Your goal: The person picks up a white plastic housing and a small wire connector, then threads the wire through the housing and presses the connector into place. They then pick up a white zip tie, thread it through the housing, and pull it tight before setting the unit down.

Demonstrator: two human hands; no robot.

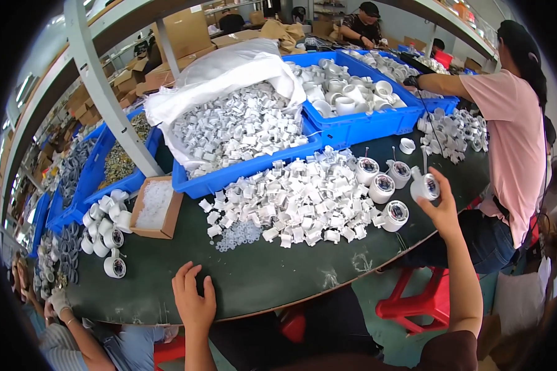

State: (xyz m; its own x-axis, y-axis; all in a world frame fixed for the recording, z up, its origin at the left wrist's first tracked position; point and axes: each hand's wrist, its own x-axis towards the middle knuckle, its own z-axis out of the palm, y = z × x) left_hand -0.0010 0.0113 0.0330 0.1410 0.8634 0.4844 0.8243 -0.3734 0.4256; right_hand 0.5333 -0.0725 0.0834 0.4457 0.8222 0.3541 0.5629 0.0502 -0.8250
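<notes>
My right hand (444, 211) grips a white round plastic housing (425, 186), held tilted over the table's right side. Beside it stand several similar white housings (382, 187) with dark round circuit parts in their open tops. My left hand (194, 295) holds nothing, its fingers apart at the front edge of the dark green table (272, 275). Between my hands, further back, lies a broad heap of small white plastic clips (306, 198). Small translucent rings (239, 236) lie at its front left.
Blue crates (359, 130) hold white cups and a sack of small clear parts (238, 123). At left are a cardboard box (155, 213) and more housings (110, 232). A person in pink (513, 117) works at right; a gloved hand (59, 303) shows at lower left. A red stool (418, 300) stands below.
</notes>
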